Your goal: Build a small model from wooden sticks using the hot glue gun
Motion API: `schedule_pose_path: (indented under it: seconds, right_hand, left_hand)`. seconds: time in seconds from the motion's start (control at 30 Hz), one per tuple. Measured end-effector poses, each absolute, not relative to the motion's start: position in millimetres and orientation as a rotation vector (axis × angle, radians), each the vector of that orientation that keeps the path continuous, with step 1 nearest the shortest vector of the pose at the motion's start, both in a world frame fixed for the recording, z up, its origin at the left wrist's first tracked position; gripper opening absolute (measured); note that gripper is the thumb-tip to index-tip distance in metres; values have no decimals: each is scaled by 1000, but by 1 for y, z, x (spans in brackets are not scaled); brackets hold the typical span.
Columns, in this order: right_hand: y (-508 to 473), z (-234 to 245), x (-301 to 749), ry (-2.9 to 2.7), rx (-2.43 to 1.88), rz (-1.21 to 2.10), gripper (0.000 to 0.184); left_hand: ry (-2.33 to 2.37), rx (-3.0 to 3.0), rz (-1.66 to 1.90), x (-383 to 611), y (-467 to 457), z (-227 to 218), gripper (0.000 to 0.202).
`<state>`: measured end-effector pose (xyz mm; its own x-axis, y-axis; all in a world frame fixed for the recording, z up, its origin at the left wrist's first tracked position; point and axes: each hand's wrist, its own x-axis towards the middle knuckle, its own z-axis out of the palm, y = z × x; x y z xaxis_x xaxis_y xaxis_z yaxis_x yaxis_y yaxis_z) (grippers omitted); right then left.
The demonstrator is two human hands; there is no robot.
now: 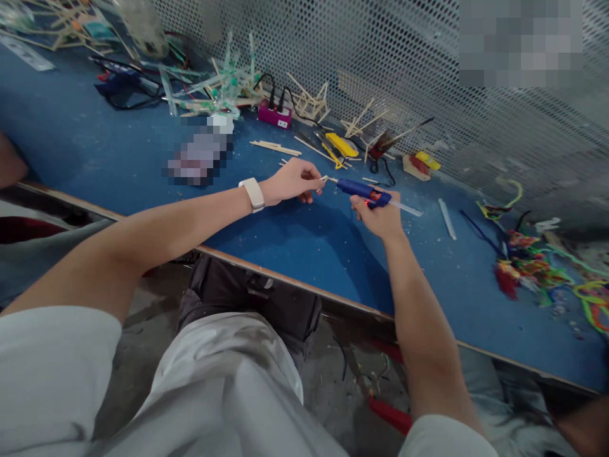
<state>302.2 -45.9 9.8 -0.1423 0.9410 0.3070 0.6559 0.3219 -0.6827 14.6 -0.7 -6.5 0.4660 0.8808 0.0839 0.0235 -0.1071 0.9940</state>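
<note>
Reaching over the near edge of the blue tabletop point(295, 241), both bare forearms meet above its middle, where the glue gun point(364, 190) is held just above the surface. The glue gun has a dark blue body with a small red glow on its side; its nozzle points left toward the other hand, and a clear glue stick point(406, 208) projects from its rear toward the right. The right hand point(378, 219) is closed around the gun's grip from below, fingers wrapped and mostly hidden behind the body. The left hand point(290, 181), with a white wristband point(252, 193) on its wrist, is pinched narrow on a short wooden stick piece point(325, 179), whose free end sits at the nozzle tip; whether the two touch cannot be told at this size. Right of the gun, a loose glue stick point(447, 219) lies flat on the tabletop, and a tangle of coloured pipe cleaners point(533, 260) spreads near the right edge. Beyond the hands, a few loose wooden sticks point(276, 148) and a yellow utility knife point(341, 145) lie toward the far edge, apart from both hands. Left of these sticks, a blurred patch covers something that cannot be identified. Along the far edge stand a magenta power strip point(275, 114) with black plugs inserted and small frames built from sticks point(311, 101). A perforated metal screen point(404, 57) rises behind the far edge. Nothing lies between the hands and the near edge.
</note>
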Motion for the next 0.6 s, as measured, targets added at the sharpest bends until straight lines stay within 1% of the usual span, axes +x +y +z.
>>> schedule_pose_path:
  seconds: [0.23, 0.47, 0.6]
  right_hand:
    - [-46, 11, 302, -1873, -1420, 511, 79]
    - [-44, 11, 306, -1846, -1441, 456, 79]
    - [-37, 9, 312, -1842, -1488, 464, 83]
  left_hand:
    - [791, 1528, 906, 13, 2, -8, 39]
    - [839, 1523, 924, 14, 1, -5, 27]
    - [881, 1580, 943, 13, 1, -5, 27]
